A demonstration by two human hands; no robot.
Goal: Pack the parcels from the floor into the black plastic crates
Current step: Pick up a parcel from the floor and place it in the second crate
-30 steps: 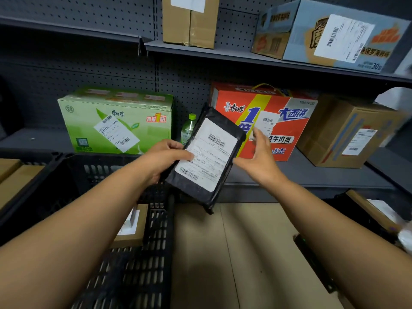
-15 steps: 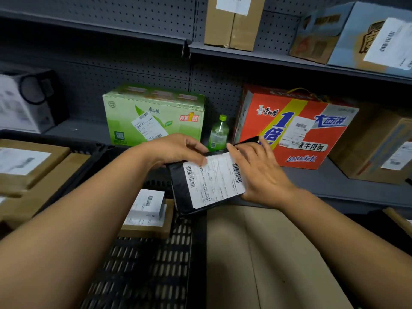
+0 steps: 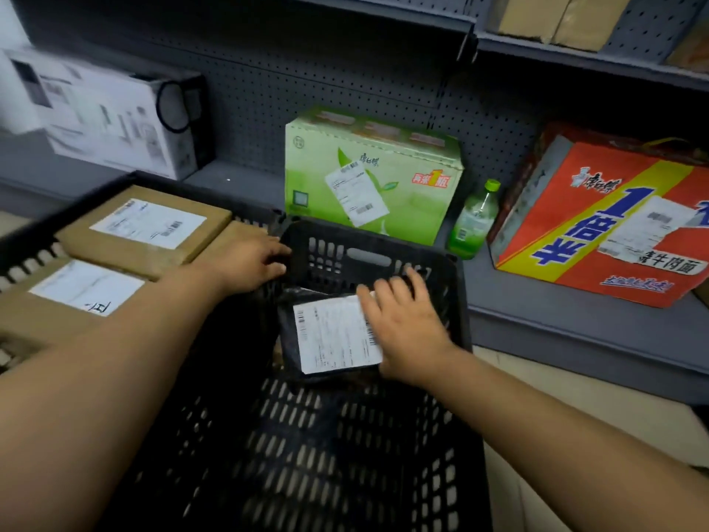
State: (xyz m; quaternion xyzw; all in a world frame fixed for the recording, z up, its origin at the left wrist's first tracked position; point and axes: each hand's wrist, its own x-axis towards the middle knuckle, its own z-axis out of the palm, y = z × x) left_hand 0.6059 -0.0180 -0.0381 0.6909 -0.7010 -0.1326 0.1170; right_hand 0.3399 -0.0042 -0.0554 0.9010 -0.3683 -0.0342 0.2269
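A black plastic crate (image 3: 368,259) stands in front of me. Inside it a black parcel (image 3: 291,351) with a white label lies tilted near the far wall. My right hand (image 3: 406,324) rests flat on the parcel's right side, fingers straight over the label; its thumb is hidden. My left hand (image 3: 245,259) touches the crate's far left corner with loosely bent fingers, apart from the parcel. A second black crate (image 3: 23,259) at the left holds two brown cardboard parcels (image 3: 145,232), each with a white label.
A grey shelf (image 3: 575,332) runs behind the crates. On it stand a green carton (image 3: 368,174), a green bottle (image 3: 474,220), a red carton (image 3: 606,224) and a white box (image 3: 115,117). Pale floor (image 3: 614,408) shows at the right.
The black parcel went from up in front of me down into the crate. My left hand let go of it and moved to the crate's corner. My view swung left and down.
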